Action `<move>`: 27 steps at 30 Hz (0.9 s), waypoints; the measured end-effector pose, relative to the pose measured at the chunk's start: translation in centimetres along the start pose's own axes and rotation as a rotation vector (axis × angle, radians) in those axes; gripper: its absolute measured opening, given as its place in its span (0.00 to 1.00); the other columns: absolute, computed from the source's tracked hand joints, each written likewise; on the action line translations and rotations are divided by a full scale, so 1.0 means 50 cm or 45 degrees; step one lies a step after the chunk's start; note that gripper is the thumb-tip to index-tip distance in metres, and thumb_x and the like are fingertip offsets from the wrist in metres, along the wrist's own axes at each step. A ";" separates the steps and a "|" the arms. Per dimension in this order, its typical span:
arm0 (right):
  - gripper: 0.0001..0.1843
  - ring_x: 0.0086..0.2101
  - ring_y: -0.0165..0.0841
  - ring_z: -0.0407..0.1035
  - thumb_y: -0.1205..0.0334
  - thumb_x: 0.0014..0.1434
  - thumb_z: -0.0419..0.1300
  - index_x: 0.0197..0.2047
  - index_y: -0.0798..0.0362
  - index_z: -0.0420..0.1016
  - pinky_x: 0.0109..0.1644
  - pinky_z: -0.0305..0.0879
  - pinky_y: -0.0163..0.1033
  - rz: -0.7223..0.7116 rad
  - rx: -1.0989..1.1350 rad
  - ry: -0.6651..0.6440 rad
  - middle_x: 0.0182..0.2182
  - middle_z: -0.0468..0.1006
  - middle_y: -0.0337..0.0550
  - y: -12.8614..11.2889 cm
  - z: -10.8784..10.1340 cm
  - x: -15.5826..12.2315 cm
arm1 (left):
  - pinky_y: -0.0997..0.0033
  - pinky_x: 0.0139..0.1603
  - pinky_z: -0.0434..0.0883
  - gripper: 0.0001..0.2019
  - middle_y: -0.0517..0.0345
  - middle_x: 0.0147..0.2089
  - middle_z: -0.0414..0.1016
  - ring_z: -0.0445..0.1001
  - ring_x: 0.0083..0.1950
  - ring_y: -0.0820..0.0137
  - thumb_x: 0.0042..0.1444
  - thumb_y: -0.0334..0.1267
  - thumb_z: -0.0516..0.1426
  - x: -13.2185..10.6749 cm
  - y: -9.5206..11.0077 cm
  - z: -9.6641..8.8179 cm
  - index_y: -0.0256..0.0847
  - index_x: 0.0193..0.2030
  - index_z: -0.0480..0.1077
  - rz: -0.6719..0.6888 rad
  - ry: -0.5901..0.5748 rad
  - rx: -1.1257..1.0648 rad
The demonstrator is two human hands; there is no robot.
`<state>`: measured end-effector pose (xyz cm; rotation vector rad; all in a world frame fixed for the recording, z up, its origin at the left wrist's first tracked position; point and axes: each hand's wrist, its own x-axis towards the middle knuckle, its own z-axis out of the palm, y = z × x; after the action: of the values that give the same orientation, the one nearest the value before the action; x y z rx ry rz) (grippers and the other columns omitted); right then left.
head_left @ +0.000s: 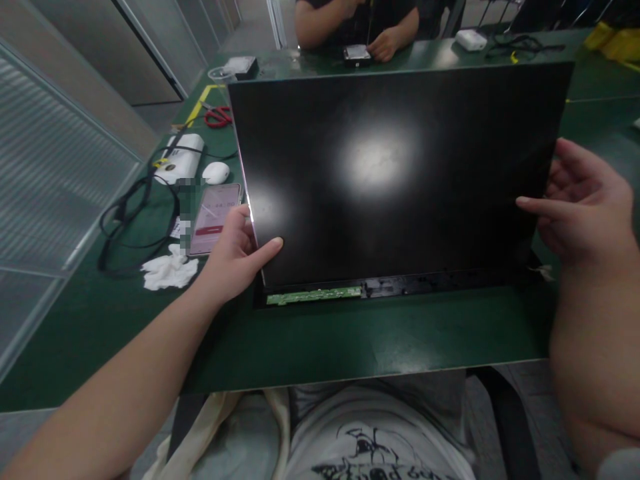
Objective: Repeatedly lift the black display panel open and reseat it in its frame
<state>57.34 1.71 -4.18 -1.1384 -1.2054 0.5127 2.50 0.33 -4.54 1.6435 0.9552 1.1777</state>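
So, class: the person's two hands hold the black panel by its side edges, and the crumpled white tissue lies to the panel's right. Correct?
Not quite. The head view shows the crumpled white tissue to the left of the black panel, not right. The left hand and right hand do hold its side edges.

a bare circuit board (314,295) and green worktable (400,340) suggest an electronics workshop.

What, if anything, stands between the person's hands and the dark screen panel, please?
Nothing visible does: the left hand and the right hand both touch the dark screen panel directly, holding it at opposite side edges. What lies behind the panel is mostly hidden.
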 end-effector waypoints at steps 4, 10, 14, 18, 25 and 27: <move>0.58 0.65 0.60 0.72 0.64 0.21 0.85 0.61 0.42 0.81 0.72 0.64 0.76 -0.052 -0.079 -0.070 0.63 0.81 0.50 -0.007 -0.001 -0.005 | 0.53 0.51 0.84 0.27 0.54 0.51 0.82 0.85 0.51 0.55 0.57 0.39 0.71 -0.003 0.015 0.005 0.49 0.58 0.63 -0.070 -0.010 0.056; 0.52 0.65 0.58 0.73 0.60 0.34 0.82 0.66 0.43 0.79 0.70 0.66 0.75 -0.102 -0.241 -0.070 0.65 0.80 0.52 -0.012 0.001 -0.017 | 0.47 0.57 0.83 0.25 0.54 0.52 0.82 0.85 0.54 0.54 0.59 0.42 0.67 -0.005 0.037 0.011 0.50 0.58 0.60 -0.191 -0.018 0.167; 0.50 0.64 0.57 0.74 0.62 0.36 0.81 0.65 0.43 0.80 0.68 0.69 0.74 -0.114 -0.237 -0.066 0.64 0.81 0.51 -0.006 0.000 -0.017 | 0.45 0.56 0.84 0.25 0.52 0.53 0.83 0.85 0.55 0.52 0.59 0.45 0.66 -0.005 0.035 0.010 0.51 0.58 0.61 -0.187 -0.015 0.241; 0.49 0.66 0.59 0.71 0.61 0.37 0.81 0.65 0.43 0.79 0.68 0.68 0.75 -0.128 -0.244 -0.066 0.65 0.80 0.51 -0.005 -0.001 -0.016 | 0.45 0.55 0.84 0.27 0.49 0.57 0.82 0.84 0.58 0.50 0.60 0.46 0.65 -0.006 0.029 0.006 0.51 0.62 0.60 -0.159 -0.021 0.299; 0.46 0.68 0.60 0.70 0.65 0.43 0.78 0.67 0.44 0.77 0.67 0.69 0.76 -0.114 -0.285 -0.061 0.66 0.78 0.53 -0.004 -0.004 -0.017 | 0.52 0.52 0.83 0.24 0.55 0.50 0.82 0.84 0.51 0.57 0.62 0.45 0.67 -0.007 0.020 0.006 0.49 0.59 0.61 -0.103 -0.040 0.196; 0.46 0.68 0.60 0.69 0.65 0.42 0.79 0.67 0.44 0.78 0.68 0.68 0.77 -0.117 -0.283 -0.063 0.66 0.78 0.53 -0.004 -0.006 -0.016 | 0.52 0.52 0.83 0.24 0.55 0.50 0.82 0.84 0.51 0.57 0.63 0.45 0.67 -0.007 0.021 0.007 0.49 0.59 0.61 -0.114 -0.055 0.177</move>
<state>57.28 0.88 -4.37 -1.2570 -1.3770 0.3445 2.85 -0.39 -3.69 1.7093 1.0925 1.0317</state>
